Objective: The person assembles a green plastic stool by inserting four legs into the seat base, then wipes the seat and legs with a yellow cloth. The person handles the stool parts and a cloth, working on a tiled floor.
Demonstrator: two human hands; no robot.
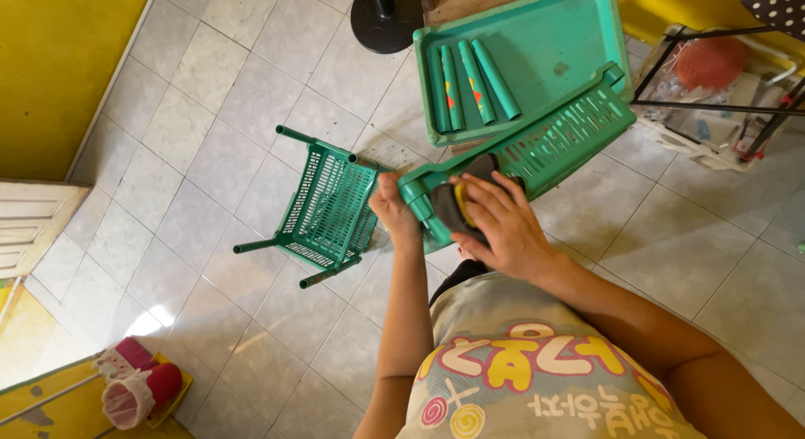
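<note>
My left hand (392,206) grips the near corner of a green perforated plastic shelf tray (560,135), which is held tilted above the floor. My right hand (496,223) presses a dark cloth with a yellow patch (454,206) against that same corner. A second green shelf piece (329,208) with three short legs lies on its side on the tiled floor, just left of my left hand. Behind, a solid green tray (545,45) holds several green tubes (470,83) lying side by side.
A round black stand base (384,20) sits at the top. A white basket with clutter and a dark metal frame (721,87) stands at the right. A yellow wall and pale door panel (33,221) are at the left; a pink toy (134,387) lies at the bottom left.
</note>
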